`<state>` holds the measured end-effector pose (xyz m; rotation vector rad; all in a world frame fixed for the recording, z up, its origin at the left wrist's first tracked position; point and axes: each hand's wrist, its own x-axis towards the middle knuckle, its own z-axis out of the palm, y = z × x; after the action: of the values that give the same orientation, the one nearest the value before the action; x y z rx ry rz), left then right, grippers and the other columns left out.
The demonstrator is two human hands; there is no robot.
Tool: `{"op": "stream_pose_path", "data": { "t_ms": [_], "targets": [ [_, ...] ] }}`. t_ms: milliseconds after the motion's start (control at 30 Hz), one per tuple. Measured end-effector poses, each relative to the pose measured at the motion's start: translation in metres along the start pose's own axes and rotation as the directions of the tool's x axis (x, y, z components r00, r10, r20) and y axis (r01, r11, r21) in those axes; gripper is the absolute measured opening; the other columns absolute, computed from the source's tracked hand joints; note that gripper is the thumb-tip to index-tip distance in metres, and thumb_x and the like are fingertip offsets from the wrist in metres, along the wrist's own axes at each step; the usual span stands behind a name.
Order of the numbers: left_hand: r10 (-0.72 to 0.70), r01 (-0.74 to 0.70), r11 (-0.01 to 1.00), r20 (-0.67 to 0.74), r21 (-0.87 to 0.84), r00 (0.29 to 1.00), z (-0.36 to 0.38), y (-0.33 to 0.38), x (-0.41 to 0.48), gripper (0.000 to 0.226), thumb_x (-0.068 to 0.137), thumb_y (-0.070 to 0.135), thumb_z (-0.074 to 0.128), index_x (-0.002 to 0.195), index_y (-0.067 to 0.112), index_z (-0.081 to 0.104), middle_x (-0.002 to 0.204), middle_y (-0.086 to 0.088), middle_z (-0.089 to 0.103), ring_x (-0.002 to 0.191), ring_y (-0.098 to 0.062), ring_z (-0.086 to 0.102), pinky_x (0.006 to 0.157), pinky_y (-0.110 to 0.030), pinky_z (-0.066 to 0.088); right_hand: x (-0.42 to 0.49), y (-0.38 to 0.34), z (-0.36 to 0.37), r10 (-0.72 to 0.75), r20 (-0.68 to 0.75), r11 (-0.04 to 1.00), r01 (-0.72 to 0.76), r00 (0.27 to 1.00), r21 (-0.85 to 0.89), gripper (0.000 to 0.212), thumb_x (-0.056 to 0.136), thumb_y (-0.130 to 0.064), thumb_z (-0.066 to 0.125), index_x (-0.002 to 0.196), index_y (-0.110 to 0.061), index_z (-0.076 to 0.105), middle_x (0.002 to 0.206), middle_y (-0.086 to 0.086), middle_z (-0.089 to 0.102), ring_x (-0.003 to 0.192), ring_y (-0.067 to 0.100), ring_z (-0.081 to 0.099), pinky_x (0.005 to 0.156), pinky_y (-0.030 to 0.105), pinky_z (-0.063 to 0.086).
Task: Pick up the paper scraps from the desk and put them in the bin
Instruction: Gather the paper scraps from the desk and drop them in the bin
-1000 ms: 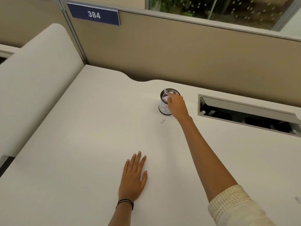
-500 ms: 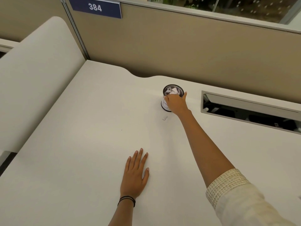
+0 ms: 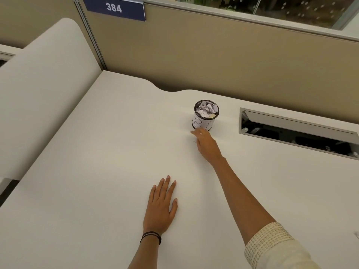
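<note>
while left fingers (image 3: pixel 165 188) lie flat, right fingers (image 3: pixel 196 133) blur beside bin (image 3: pixel 204 122), grip unclear.

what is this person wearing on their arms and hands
The left hand is bare, with thin black bands around its wrist. The right hand is bare too; that arm has a cream sleeve with a finely patterned cuff. No rings show.

A white desk (image 3: pixel 97 171) is sitting against a tan partition (image 3: pixel 213 61). A navy sign (image 3: pixel 115 8) is showing white digits, 384. The bin (image 3: pixel 204 122) is showing a black mesh rim, a white wrap with black lines, and white scraps (image 3: pixel 206 110). A cream sleeve (image 3: pixel 272 241) is showing fine speckling beside black wristbands (image 3: pixel 150 236).
</note>
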<state>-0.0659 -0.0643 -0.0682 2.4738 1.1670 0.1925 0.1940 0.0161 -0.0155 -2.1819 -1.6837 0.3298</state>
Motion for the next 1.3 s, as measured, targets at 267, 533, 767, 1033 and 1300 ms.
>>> {"op": "stream_pose_path", "data": {
  "t_ms": [267,533,767,1033,1300],
  "targets": [
    [-0.004,0.004,1.000,-0.003,0.019,1.000,0.000,-0.001,-0.001,0.056,0.095,0.035,0.030,0.149,0.023,0.024,0.157,0.002,0.017,0.144,-0.016,0.014,0.114,-0.038,0.013,-0.019,-0.005,0.023,0.029,0.005,0.995,-0.028,1.000,-0.099,0.023,0.081,0.006,0.044,0.098,-0.003,0.057,0.108,0.009,0.055,0.102,0.024,0.050,0.061,0.030,0.036],
    [-0.004,0.004,1.000,0.006,0.022,1.000,0.000,0.000,-0.001,0.055,0.095,0.035,0.029,0.149,0.023,0.025,0.157,0.002,0.017,0.144,-0.015,0.014,0.115,-0.037,0.013,-0.008,-0.016,0.006,0.042,-0.029,0.998,-0.041,0.999,0.041,0.015,0.086,0.002,0.046,0.089,-0.006,0.058,0.098,0.009,0.058,0.096,0.023,0.053,0.064,0.033,0.040],
    [-0.002,0.001,1.000,0.009,0.017,1.000,-0.001,0.000,-0.001,0.055,0.095,0.035,0.030,0.149,0.023,0.024,0.157,0.003,0.016,0.144,-0.015,0.013,0.116,-0.036,0.010,0.031,-0.020,-0.049,0.184,-0.352,0.932,-0.049,0.918,0.360,0.010,0.086,-0.003,0.054,0.084,-0.004,0.063,0.091,0.010,0.063,0.082,0.018,0.055,0.073,0.028,0.046],
    [-0.001,0.001,1.000,0.019,0.013,1.000,-0.002,0.000,0.000,0.056,0.094,0.035,0.030,0.148,0.024,0.025,0.157,0.003,0.016,0.144,-0.015,0.014,0.115,-0.036,0.011,0.048,0.002,-0.075,0.221,-0.353,0.925,-0.081,0.909,0.371,0.027,0.083,0.004,0.048,0.104,0.000,0.064,0.103,0.016,0.064,0.085,0.015,0.054,0.071,0.005,0.039],
    [0.012,-0.013,0.999,0.003,0.032,1.000,-0.002,-0.002,0.001,0.055,0.094,0.036,0.028,0.148,0.023,0.026,0.156,0.003,0.018,0.144,-0.014,0.012,0.117,-0.034,0.006,-0.059,0.033,-0.074,0.288,-0.417,0.907,-0.106,0.862,0.408,0.027,0.089,0.001,0.049,0.109,-0.009,0.063,0.113,0.005,0.061,0.085,0.009,0.055,0.066,0.004,0.039]
  ]
}}
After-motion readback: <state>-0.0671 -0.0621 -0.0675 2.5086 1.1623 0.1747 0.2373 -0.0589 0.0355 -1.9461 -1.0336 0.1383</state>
